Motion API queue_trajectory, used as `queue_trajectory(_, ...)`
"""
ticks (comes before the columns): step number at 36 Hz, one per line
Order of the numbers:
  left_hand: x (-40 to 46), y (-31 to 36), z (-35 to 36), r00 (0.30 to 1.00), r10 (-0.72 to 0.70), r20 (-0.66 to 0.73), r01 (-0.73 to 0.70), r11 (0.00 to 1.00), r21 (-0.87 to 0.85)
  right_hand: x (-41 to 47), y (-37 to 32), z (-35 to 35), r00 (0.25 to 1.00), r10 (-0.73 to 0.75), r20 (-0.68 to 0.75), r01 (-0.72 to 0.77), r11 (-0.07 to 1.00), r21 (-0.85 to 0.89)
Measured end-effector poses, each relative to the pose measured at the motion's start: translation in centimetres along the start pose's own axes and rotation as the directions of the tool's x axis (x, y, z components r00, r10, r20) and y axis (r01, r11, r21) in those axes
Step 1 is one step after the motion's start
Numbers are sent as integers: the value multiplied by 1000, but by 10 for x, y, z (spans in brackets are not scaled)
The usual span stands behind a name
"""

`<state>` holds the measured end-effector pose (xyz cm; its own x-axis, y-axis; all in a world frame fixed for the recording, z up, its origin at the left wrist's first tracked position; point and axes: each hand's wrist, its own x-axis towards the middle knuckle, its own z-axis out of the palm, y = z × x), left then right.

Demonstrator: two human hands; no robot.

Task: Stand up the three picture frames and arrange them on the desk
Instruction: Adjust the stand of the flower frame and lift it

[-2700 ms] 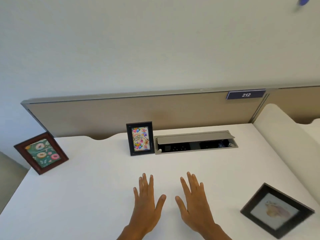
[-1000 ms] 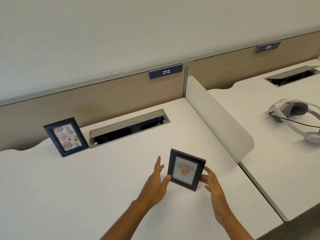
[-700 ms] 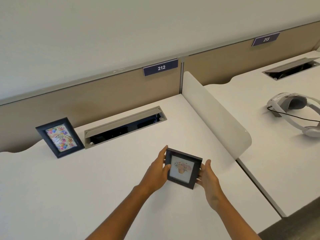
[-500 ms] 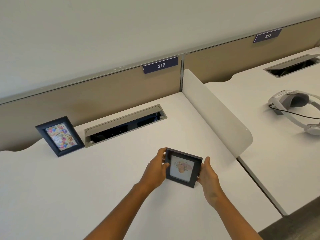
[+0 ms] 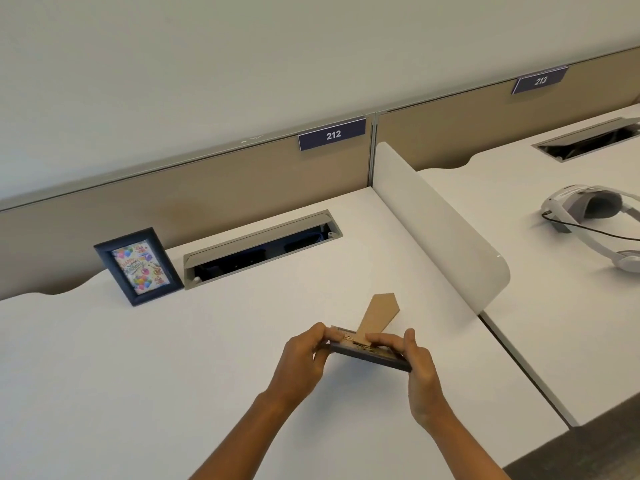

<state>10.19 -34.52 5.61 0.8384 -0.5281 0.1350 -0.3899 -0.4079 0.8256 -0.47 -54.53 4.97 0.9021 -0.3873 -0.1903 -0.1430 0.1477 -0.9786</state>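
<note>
Above the white desk (image 5: 138,393) I hold a black picture frame (image 5: 372,356) tipped face down, its brown back up. My left hand (image 5: 304,358) grips its left end and my right hand (image 5: 415,362) grips its right end. The cardboard easel leg (image 5: 379,315) sticks up and away from the back. A second frame, dark blue with a colourful balloon picture (image 5: 138,266), stands upright at the back left beside the cable tray. The third frame is out of view.
An open grey cable tray (image 5: 259,249) is sunk into the desk's back edge, under a tan partition with a "212" sign (image 5: 332,134). A white divider panel (image 5: 440,226) bounds the desk on the right. A white headset (image 5: 595,223) lies on the neighbouring desk.
The black frame stood facing me between both hands; now it is tipped forward, face down, with its back and cardboard leg showing. The leg has swung out from the back.
</note>
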Motion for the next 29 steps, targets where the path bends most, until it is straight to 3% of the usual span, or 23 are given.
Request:
queue_trajectory(7,-27,10,-6,991,91,-103,-95,995,-35,-20,-3,9,986,-165,10,165,986,-30)
queue_trajectory(13,-37,19,-12,991,66,-120,-81,989,-123,-34,-15,12,973,-230,3,230,972,-48)
queue_trajectory(20,-42,29,-17,990,13,-140,-46,971,-234,-46,-20,16,976,-218,-9,218,976,-7)
queue_trajectory(29,-39,29,-30,989,-80,-127,44,963,-267,-42,-21,29,995,-92,-33,94,993,74)
